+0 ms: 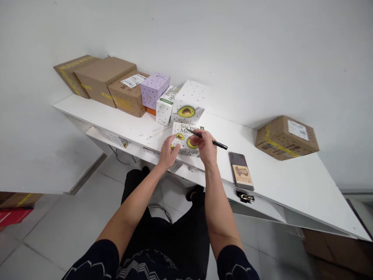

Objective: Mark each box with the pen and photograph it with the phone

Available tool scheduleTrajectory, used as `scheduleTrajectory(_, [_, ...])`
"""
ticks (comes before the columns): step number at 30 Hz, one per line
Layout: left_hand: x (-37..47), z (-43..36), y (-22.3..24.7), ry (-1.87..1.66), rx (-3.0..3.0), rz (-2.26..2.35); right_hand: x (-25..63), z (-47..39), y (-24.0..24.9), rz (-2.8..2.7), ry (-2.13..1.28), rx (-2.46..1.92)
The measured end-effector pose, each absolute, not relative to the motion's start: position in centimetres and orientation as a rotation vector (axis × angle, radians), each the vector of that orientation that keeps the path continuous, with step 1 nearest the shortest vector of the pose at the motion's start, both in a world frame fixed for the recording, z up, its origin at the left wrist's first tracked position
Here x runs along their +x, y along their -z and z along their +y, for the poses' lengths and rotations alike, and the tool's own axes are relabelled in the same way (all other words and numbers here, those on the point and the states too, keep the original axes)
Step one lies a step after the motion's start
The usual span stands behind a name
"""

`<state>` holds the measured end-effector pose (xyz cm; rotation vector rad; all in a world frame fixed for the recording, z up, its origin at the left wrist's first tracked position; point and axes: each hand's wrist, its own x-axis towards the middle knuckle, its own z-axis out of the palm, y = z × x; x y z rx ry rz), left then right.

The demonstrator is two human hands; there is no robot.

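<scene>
A small white box (186, 147) printed with avocados and the words "Su-per Meal" lies near the front edge of the white desk. My left hand (168, 152) grips its left front corner, thumb along the near side and fingers over the top. In my right hand (207, 147) is a black pen (220, 145), its tip over the lettering on the box top. I cannot tell whether the tip touches the surface. My right fingers hide part of the printed avocado. Just behind stand a larger white avocado box (190, 97) and a narrow white box (165, 111).
A purple box (154, 91) and brown cardboard boxes (100, 77) line the wall at left. To the right lie a phone (237, 161), a dark metallic item (245, 196) at the edge and a taped carton (287, 138). Open shelves (109, 140) run below the desk top (279, 182).
</scene>
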<state>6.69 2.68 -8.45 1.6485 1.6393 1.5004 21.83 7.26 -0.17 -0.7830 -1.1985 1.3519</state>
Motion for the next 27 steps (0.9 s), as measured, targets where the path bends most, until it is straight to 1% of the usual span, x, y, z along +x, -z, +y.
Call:
scheduleTrajectory(2, [6.8, 2.7, 8.5, -1.511, 1.652, 1.648, 21.6, 7.7, 0.5, -1.247, -1.394, -0.833])
scheduleTrajectory(6, [6.9, 2.8, 8.6, -1.517, 1.666, 1.661, 20.9, 7.7, 0.9, -1.290, -1.336, -0.948])
scheduleTrajectory(11, [7.0, 2.8, 8.9, -1.541, 1.686, 1.659, 20.4, 7.3, 1.6, -1.381, -1.155, -1.090])
scheduleTrajectory(18, [7.0, 2.7, 8.7, -1.529, 1.694, 1.669, 20.6, 7.4, 2.5, -1.616, -0.884, -1.161])
scheduleTrajectory(27, [7.1, 2.8, 9.0, -1.542, 1.686, 1.681, 20.2, 7.1, 1.6, -1.727, -0.822, -1.211])
